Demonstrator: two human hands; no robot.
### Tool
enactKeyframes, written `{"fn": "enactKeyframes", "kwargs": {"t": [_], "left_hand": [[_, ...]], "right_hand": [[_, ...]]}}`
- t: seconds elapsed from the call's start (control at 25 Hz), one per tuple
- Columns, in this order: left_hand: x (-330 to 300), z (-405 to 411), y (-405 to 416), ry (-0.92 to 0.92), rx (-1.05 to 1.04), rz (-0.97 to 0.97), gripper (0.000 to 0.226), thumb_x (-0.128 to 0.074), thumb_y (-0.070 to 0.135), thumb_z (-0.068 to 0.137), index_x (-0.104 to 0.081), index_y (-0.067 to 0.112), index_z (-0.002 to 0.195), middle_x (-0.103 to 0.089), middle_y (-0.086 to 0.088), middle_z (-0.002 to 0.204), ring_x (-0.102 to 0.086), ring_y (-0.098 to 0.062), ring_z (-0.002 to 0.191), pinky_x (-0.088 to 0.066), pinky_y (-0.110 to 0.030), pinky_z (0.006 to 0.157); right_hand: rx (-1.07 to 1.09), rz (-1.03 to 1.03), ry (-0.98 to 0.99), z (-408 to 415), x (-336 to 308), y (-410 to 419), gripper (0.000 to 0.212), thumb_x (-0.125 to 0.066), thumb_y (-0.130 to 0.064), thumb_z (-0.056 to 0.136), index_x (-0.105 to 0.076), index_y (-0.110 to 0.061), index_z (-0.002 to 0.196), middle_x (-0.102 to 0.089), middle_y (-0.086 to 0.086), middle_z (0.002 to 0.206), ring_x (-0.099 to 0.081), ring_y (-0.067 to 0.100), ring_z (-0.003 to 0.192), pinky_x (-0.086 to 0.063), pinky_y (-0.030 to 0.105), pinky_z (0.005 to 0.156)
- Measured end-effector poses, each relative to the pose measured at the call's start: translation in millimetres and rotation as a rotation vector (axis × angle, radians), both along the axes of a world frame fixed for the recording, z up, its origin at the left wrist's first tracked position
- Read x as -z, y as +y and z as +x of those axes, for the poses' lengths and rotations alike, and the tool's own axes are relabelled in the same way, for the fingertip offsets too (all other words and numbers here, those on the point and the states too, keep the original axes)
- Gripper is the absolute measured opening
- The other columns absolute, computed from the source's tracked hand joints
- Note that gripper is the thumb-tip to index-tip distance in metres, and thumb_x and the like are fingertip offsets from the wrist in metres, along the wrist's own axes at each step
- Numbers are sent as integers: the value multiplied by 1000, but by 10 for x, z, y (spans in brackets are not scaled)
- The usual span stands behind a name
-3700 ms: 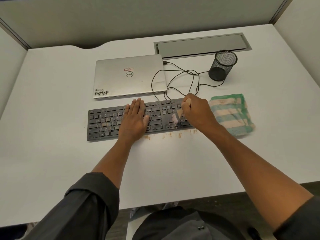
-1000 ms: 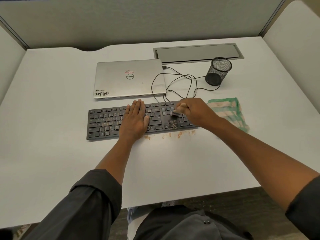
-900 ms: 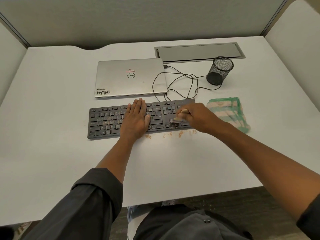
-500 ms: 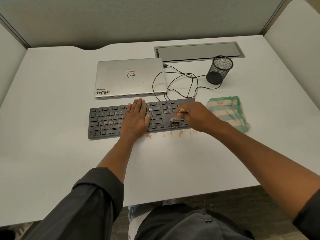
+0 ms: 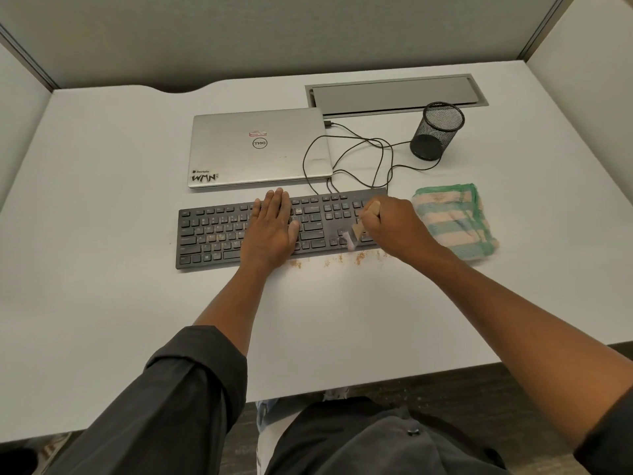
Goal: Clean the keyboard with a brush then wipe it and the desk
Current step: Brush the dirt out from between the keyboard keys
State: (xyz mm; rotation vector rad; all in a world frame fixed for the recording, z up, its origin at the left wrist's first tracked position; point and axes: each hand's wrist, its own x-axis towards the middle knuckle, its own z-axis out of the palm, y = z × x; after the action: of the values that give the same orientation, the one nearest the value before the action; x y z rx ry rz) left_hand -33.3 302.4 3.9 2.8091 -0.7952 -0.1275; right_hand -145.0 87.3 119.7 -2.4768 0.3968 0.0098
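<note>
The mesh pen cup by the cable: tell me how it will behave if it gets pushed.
The mesh pen cup looks empty and open-weave, so probably light and quick to slide on the smooth desk. It stands taller than its base, so a high nudge may tip it; once down, its round wall would likely roll.

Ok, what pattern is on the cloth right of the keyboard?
Green and peach stripes on the cloth, head view.

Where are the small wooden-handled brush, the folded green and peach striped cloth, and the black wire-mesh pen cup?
brush (image 5: 358,230), head view, wooden ferrule.
cloth (image 5: 454,221), head view, striped middle.
pen cup (image 5: 437,132), head view, mesh wall.
</note>
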Motion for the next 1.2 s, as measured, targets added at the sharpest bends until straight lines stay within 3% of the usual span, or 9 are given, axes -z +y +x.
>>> {"fn": "enactKeyframes", "kwargs": {"t": [0.12,0.28,0.52,0.76,0.96,1.12,1.2], "left_hand": [[-5,5,3,-3,0,9,64,-23,39,108,-6,10,162,-5,-10,170,1,-21,157,3,-40,128],[-5,1,-1,0,3,10,64,-23,39,108,-5,10,162,-5,-10,170,2,-21,157,3,-40,128],[-10,7,7,-11,2,13,64,-24,38,107,-7,9,162,-7,-10,170,0,-22,157,3,-40,128],[-14,1,0,-6,5,16,64,-24,39,108,-7,9,162,-7,-10,170,0,-22,157,3,-40,128],[-13,8,4,-12,1,25,64,-23,39,108,-6,9,162,-6,-10,170,1,-22,157,4,-39,128],[-21,-4,-5,-3,5,25,64,-23,39,108,-5,9,162,-5,-10,170,2,-22,157,4,-39,127],[-24,-2,-2,-6,6,21,64,-22,39,108,-5,9,162,-5,-10,170,2,-22,157,4,-40,128]], "right_hand": [[100,112,17,-12,-8,-79,27,-46,-13,91,-71,-4,88,-71,12,79,-67,27,70,-56,39,61],[325,362,-87,46,59,-101,20,-47,-15,94,-66,-12,98,-71,9,74,-64,18,59,-53,33,54],[287,385,31,-107,92,-176,20,-46,-13,94,-66,-10,93,-69,8,67,-58,14,50,-43,25,42],[376,600,-82,-83,100,-225,20,-44,-9,95,-65,-9,98,-65,10,69,-56,14,54,-45,24,43],[352,327,-108,-144,185,-201,19,-45,-15,93,-64,-12,97,-69,9,75,-63,19,61,-50,33,54],[326,426,-103,-139,185,-122,19,-45,-11,94,-64,-10,99,-69,9,73,-62,18,59,-52,36,54],[350,295,-126,-123,212,-96,18,-46,-13,95,-63,-11,97,-69,9,77,-64,20,64,-53,37,57]]}}
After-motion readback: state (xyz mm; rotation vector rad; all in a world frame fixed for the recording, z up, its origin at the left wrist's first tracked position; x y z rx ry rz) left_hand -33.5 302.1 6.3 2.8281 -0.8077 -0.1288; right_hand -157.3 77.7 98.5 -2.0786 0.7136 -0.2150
